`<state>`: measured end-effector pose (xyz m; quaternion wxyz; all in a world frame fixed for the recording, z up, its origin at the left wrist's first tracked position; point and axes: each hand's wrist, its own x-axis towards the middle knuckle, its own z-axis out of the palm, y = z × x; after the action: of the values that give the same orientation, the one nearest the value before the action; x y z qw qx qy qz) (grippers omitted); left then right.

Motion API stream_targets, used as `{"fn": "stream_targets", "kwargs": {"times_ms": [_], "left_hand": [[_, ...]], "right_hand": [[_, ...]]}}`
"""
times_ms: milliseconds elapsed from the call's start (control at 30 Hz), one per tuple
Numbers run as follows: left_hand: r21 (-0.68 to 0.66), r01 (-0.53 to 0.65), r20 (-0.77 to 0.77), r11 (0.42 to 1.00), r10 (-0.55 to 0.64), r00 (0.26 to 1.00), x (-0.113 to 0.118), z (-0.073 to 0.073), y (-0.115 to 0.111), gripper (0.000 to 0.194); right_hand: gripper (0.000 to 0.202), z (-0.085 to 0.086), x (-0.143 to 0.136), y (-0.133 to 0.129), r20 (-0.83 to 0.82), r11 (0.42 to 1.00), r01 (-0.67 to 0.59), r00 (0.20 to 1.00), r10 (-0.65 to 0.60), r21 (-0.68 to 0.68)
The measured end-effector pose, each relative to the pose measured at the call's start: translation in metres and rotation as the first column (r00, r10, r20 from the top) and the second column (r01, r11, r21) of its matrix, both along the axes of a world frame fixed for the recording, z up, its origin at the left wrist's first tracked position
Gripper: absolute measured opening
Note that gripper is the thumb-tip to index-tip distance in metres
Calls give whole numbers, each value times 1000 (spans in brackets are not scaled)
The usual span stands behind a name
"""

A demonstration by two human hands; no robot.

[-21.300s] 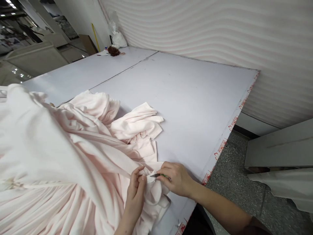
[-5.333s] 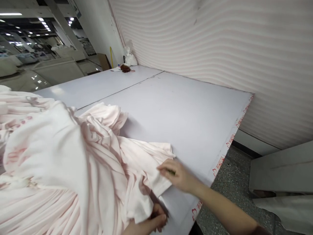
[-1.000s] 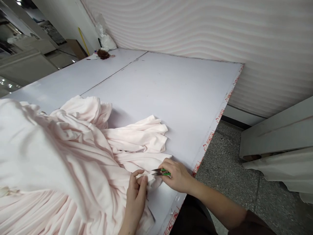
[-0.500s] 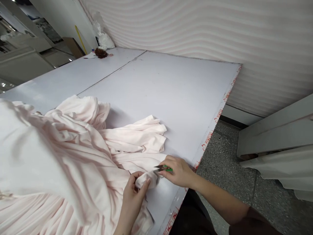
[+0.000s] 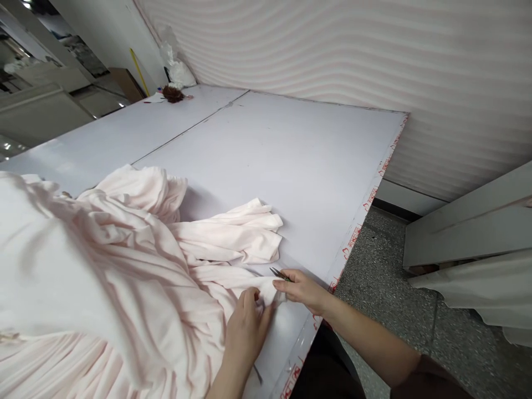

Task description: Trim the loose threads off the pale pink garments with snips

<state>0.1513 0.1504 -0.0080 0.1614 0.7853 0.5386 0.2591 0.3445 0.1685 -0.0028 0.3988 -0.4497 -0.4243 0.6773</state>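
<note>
Pale pink garments lie heaped across the left and front of the table. My left hand has its fingers closed on the end of a pale pink sleeve near the table's front edge. Beside it, my right hand holds a small pair of thread snips, whose pointed blades face left, away from the cloth. The right thumb is close to the sleeve's end; whether it also grips the cloth I cannot tell. Another sleeve lies flat just beyond both hands.
The pale table has a right edge taped with red print. A brown tangled bundle and a white plastic bag sit at its far left corner. A striped pale sheet rises behind. Speckled floor shows at right.
My left hand has moved right and slightly forward along the sleeve. The snips, formerly with blades at the cloth, have been drawn back and turned in my right hand, their blades now above it.
</note>
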Motion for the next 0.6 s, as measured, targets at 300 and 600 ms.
{"fn": "stream_targets", "kwargs": {"times_ms": [300,600], "left_hand": [[49,-37,107,998,32,994,-2,6,3,13],[-92,-90,-7,992,90,996,-2,-1,0,14]], "right_hand": [[55,19,-10,-18,397,860,-70,904,-160,505],[8,15,-22,3,132,932,172,966,-223,318]]}}
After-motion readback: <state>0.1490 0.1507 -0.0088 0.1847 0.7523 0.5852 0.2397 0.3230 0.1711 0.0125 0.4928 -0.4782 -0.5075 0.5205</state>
